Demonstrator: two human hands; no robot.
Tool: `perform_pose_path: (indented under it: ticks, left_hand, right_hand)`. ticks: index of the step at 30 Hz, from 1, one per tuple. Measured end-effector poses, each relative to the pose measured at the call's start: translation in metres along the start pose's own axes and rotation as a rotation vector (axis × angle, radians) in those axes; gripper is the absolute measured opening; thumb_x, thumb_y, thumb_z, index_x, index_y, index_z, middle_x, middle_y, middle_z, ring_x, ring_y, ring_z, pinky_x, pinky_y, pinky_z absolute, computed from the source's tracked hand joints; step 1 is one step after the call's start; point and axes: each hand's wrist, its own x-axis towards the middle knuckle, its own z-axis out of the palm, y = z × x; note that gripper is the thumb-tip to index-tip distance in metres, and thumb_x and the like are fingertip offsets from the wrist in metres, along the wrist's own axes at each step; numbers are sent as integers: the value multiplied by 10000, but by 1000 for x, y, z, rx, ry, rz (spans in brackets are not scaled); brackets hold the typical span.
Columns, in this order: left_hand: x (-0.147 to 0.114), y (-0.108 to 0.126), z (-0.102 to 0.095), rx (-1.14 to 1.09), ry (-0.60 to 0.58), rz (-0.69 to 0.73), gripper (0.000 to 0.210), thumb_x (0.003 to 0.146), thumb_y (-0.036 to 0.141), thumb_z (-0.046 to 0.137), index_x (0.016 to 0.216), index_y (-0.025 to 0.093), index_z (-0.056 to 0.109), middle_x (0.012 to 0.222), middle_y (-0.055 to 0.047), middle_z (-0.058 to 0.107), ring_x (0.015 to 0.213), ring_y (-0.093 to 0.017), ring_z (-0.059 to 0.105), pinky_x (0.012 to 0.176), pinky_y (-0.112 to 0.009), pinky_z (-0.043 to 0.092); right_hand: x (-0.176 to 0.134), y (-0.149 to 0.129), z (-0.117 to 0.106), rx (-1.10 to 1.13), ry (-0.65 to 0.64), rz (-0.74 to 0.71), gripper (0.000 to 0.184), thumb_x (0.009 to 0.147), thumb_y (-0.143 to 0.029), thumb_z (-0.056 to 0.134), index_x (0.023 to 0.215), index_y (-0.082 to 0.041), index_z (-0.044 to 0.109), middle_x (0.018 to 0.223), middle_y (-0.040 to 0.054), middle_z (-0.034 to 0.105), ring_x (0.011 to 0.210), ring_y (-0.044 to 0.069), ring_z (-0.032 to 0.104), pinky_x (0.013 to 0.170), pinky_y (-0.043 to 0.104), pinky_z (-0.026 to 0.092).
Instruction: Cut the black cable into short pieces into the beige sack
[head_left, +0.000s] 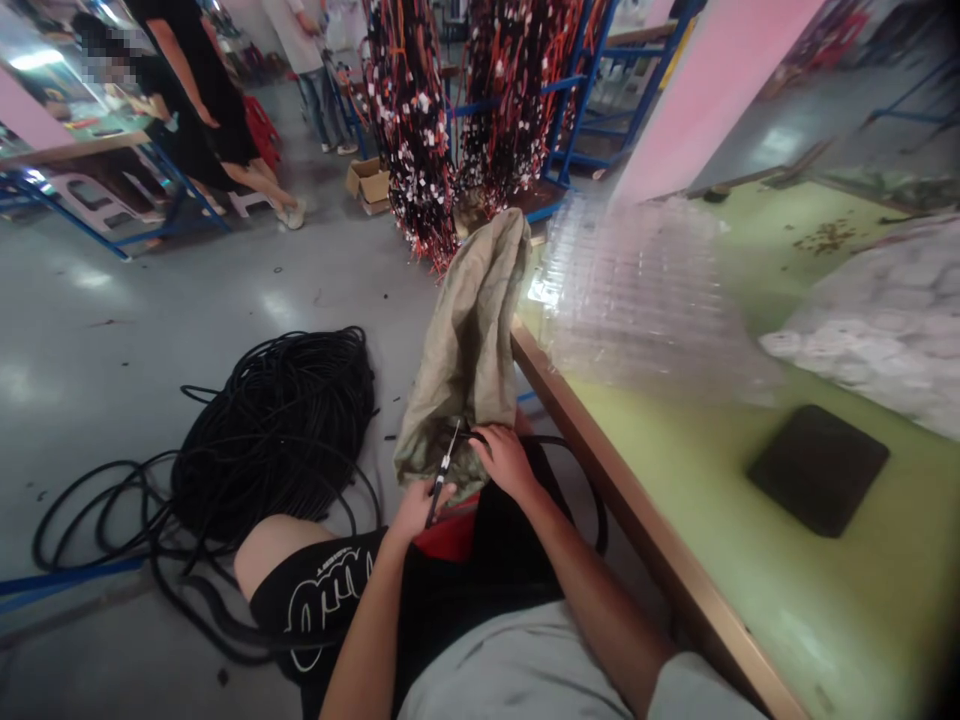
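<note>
My left hand (420, 508) is closed on a slim black piece with white bands and a thin pale tip (444, 470), which points up and away from me. Its exact kind is unclear. Just to the right, my right hand (504, 458) has its fingers bent round the end of a black tube (469, 436). A black length (581, 462) emerges beyond that hand and loops down beside the table edge. Behind both hands a khaki cloth bag (465, 340) hangs with its open mouth toward me. Something red (448, 535) shows beneath my left hand.
A large heap of coiled black tubing (274, 430) lies on the floor to the left. The yellow-green table (675, 500) at right bears clear plastic trays (645, 290) and a black pad (819, 468). Wire harnesses (412, 120) hang from a blue rack (577, 110); people stand at back left.
</note>
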Motion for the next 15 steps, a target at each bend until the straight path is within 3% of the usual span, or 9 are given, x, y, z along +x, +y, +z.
perform_pose_path:
  ticks: [7, 10, 15]
  left_hand:
    - [3, -1, 4, 31, 12, 91, 475, 838, 596, 493, 765, 137, 594, 596, -4, 573, 573, -142, 539, 579, -245, 409]
    - [2, 0, 1, 23, -20, 36, 502, 844, 614, 462, 789, 135, 603, 507, 22, 513, 484, -132, 500, 520, -240, 380]
    - [0, -1, -4, 74, 32, 13, 483, 803, 622, 521, 773, 144, 589, 491, 29, 492, 439, -132, 487, 472, -234, 349]
  right_hand:
    - [-3, 0, -2, 58, 12, -39, 233, 938, -415, 570, 1069, -252, 672, 938, 69, 650, 932, 259, 564, 838, 381, 423]
    - [-3, 0, -1, 66, 38, -14, 244, 929, -437, 576, 1055, -257, 681, 928, 68, 651, 925, 259, 565, 837, 386, 416]
    - [-1, -1, -1, -2, 8, -28, 317, 975, -470, 472, 1002, -232, 679, 862, 71, 666, 864, 244, 576, 805, 367, 387]
